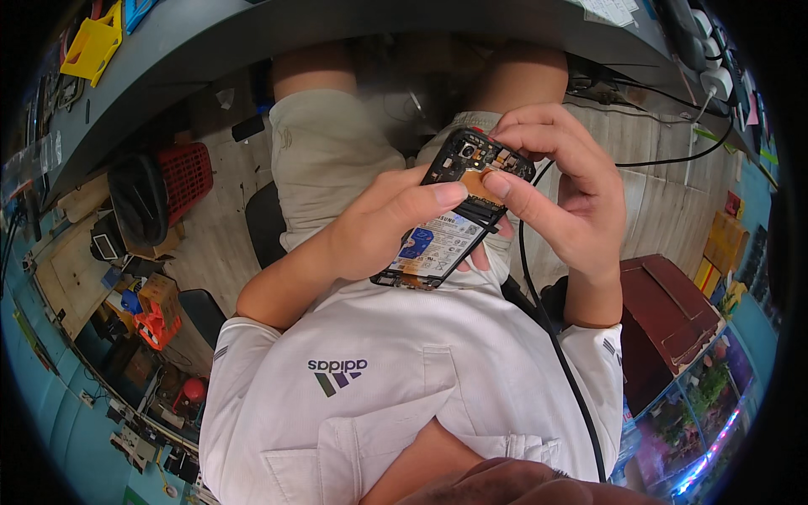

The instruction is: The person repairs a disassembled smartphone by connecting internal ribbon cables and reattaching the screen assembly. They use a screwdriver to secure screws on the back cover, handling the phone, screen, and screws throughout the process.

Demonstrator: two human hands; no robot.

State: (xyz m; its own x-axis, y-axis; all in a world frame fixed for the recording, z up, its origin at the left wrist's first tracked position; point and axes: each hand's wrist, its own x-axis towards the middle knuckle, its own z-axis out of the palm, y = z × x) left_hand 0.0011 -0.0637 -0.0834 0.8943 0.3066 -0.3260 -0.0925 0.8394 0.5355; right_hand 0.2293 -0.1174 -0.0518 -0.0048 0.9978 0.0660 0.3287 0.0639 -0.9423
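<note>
An opened smartphone [446, 244] lies tilted across both hands over my lap, its back off, showing a white-labelled battery, dark circuit parts, a camera lens and an orange ribbon piece [476, 181]. My left hand [396, 215] holds it from the left, thumb over the middle near a dark strip, some fingertips showing beyond its right edge. My right hand [568, 189] grips the upper end, thumb pressed on the orange piece and fingers curled over the top corner.
The grey desk edge [210, 29] curves above, with a yellow holder [88, 46] and white plugs [715, 80]. A black cable [555, 337] runs down past my right hand. A red basket [185, 185] stands left; a maroon box [656, 311] and lit aquarium [690, 412] are right.
</note>
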